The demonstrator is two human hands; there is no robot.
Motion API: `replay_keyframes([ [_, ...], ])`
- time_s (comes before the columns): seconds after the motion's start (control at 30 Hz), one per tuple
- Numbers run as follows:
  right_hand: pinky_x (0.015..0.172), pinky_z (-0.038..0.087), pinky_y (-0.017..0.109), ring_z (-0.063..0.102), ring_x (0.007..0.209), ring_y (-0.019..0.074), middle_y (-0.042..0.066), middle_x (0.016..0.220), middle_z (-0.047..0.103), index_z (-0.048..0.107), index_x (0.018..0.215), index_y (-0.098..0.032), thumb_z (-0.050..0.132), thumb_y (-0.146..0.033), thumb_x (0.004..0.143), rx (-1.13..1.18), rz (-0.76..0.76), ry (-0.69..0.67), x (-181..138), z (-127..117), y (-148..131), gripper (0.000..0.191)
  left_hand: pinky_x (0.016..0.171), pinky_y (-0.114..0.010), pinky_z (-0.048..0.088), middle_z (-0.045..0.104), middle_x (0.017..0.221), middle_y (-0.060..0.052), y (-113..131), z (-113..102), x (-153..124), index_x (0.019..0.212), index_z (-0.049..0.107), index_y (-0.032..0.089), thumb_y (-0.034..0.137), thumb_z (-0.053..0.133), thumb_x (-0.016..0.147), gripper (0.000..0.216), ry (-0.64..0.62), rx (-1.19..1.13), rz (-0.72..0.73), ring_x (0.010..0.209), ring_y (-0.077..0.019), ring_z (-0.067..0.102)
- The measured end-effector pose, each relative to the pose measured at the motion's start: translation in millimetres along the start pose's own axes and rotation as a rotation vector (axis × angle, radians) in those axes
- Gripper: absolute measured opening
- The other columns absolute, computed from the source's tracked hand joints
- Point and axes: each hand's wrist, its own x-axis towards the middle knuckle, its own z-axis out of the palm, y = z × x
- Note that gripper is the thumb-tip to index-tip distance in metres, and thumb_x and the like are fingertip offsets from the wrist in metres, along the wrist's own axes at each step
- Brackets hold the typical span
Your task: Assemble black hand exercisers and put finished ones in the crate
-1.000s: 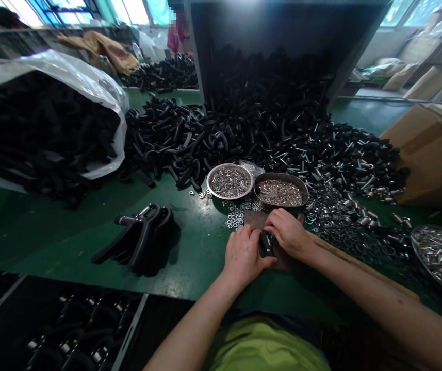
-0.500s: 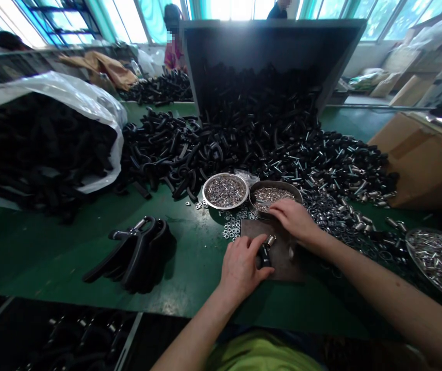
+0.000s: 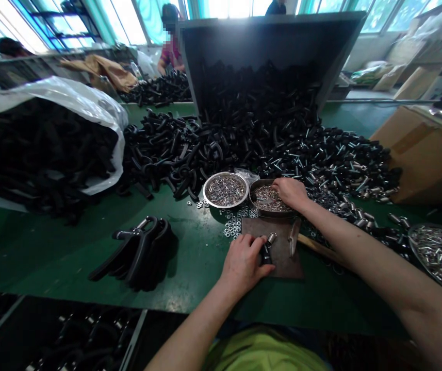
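Firstly, tabletop (image 3: 197, 268), green, bearing the items below. Grey bin (image 3: 267, 38), open side facing the person, dark parts heaped at its mouth. White plastic bag (image 3: 89, 98), left, packed with black parts. Cardboard box (image 3: 425, 159), far right. Black clamps (image 3: 143, 252), nested in a bunch, left of the work. Metal plate (image 3: 282, 265), flat before the person; wooden-handled tool (image 3: 315, 247) with its metal end on it. Oval tin (image 3: 267, 212), filled with small metal pieces, just beyond the plate. Round dish (image 3: 226, 206), similar contents, beside the tin.

Left hand (image 3: 242, 260): grip closed, thumb and fingers around a black piece at the plate. Right hand (image 3: 291, 193): fingertips dipped into the tin; whether its grip has caught anything, cannot tell.

Black piece (image 3: 266, 256): partly hidden; probably light, stiff, smooth enough to slide, hardly fragile; best held by its sides, clear of the spring. Spring (image 3: 271, 238): metal, at its far end, likely to flex if pressed. Ring-shaped nuts (image 3: 232, 225): loose, left of the plate.
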Motion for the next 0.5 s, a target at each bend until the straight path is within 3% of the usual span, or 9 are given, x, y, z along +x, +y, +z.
replay_keyframes([
  [0.07, 0.078, 0.043, 0.032, 0.061, 0.088, 0.0206, 0.011, 0.095, 0.070, 0.069, 0.097, -0.016, 0.045, -0.025, 0.087, 0.088, -0.010, -0.002, -12, -9, -3, 0.027, 0.089, -0.041, 0.042, 0.060, 0.103, -0.007, -1, -3, 2, 0.114, 0.057, 0.022, 0.039, 0.078, 0.061, 0.060, 0.063, -0.184, -0.080, 0.100, -0.0255, 0.053],
  [0.17, 0.068, 0.047, 0.027, 0.061, 0.069, 0.0137, 0.005, 0.089, 0.071, 0.064, 0.103, -0.017, 0.042, -0.022, 0.087, 0.273, -0.054, -0.038, -44, -21, -13, 0.029, 0.088, -0.040, 0.045, 0.063, 0.100, -0.007, -4, -10, 3, 0.110, 0.060, 0.019, 0.042, 0.076, 0.063, 0.055, 0.147, -0.710, -0.366, 0.095, -0.0230, 0.057],
  [0.27, 0.061, 0.049, 0.027, 0.059, 0.062, 0.0125, 0.005, 0.083, 0.070, 0.060, 0.100, -0.016, 0.045, -0.025, 0.086, 0.658, -0.097, -0.049, -87, -26, -26, 0.023, 0.075, -0.035, 0.053, 0.063, 0.090, -0.007, -6, -18, 0, 0.108, 0.059, 0.017, 0.046, 0.068, 0.072, 0.047, 0.136, -1.360, -0.632, 0.080, -0.0176, 0.061],
  [0.33, 0.059, 0.049, 0.027, 0.059, 0.062, 0.0130, 0.005, 0.080, 0.069, 0.058, 0.094, -0.017, 0.049, -0.027, 0.085, 0.878, -0.114, -0.029, -113, -24, -34, 0.017, 0.067, -0.030, 0.054, 0.062, 0.083, -0.006, -6, -20, -3, 0.102, 0.059, 0.015, 0.047, 0.064, 0.075, 0.042, 0.115, -1.670, -0.752, 0.070, -0.0144, 0.061],
  [0.5, 0.058, 0.048, 0.027, 0.059, 0.061, 0.0124, 0.003, 0.082, 0.068, 0.053, 0.090, -0.020, 0.052, -0.030, 0.086, 0.964, -0.093, 0.069, -148, -16, -43, 0.011, 0.059, -0.027, 0.055, 0.062, 0.076, -0.006, -1, -19, -14, 0.090, 0.057, 0.013, 0.043, 0.060, 0.081, 0.032, 0.065, -1.969, -0.884, 0.061, -0.0133, 0.062],
])
